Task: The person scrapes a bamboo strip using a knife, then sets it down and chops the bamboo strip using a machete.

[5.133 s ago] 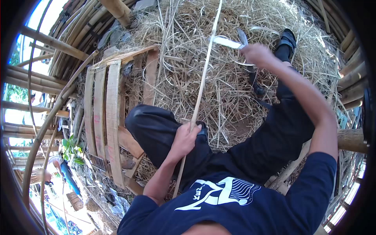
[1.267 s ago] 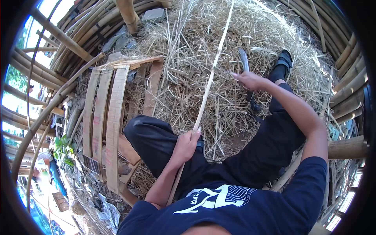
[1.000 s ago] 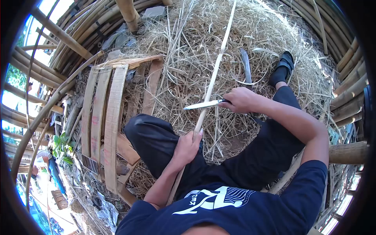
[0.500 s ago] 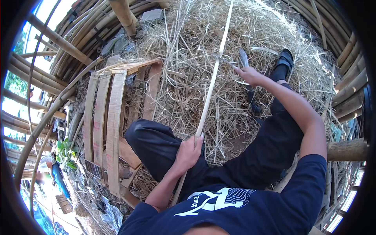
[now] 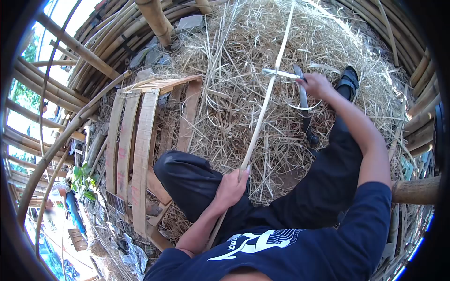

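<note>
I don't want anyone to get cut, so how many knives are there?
2: one knife in the right hand, crossing the long strip, and a second knife lying on the shavings near the right foot. The shavings could hide more.

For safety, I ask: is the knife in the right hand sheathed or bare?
Bare: the knife shows its bright blade uncovered, across the pale strip.

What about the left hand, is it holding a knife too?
No, the left hand grips the long pale strip, while the knife is in the right hand.
</note>
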Demonstrator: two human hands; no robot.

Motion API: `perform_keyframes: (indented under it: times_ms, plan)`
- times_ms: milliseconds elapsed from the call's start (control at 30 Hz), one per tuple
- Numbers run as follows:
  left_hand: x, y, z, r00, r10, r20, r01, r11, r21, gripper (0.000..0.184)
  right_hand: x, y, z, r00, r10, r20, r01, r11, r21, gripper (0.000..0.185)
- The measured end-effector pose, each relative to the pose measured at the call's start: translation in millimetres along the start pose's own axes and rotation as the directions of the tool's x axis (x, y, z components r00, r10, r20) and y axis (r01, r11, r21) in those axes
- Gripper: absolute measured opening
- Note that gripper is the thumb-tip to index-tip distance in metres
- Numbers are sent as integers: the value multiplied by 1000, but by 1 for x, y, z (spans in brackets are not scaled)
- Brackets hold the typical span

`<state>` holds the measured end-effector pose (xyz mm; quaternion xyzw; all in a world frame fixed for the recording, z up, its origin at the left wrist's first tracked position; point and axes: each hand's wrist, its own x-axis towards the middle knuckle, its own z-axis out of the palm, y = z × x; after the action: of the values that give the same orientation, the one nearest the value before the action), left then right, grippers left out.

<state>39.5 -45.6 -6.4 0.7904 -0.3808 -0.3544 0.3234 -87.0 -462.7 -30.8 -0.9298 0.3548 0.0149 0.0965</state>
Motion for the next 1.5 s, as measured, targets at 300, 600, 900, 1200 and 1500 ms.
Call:
perform_keyframes:
  times_ms: [300, 600, 900, 1200, 1500]
  plan:
    - [4, 3, 0, 999, -39, 35, 40, 998, -45, 47, -49, -107, -3, 844, -283, 455, 91, 913, 399, 59]
    - [11, 0, 8, 999, 19, -38, -20, 999, -33, 48, 17, -23, 14, 963, 154, 222, -191, 969, 157, 57]
    - [6, 5, -1, 992, -113, 62, 113, 993, -10, 48, -60, -127, -30, 759, -508, 409, 528, 846, 72, 39]
    - [8, -7, 3, 999, -10, 52, 10, 1000, -2, 44, 1, -34, 10, 877, 231, 422, -435, 753, 493, 63]
    - [5, -2, -1, 994, -94, 63, 95, 995, -22, 44, -35, -77, -7, 826, -441, 350, 457, 889, 42, 43]
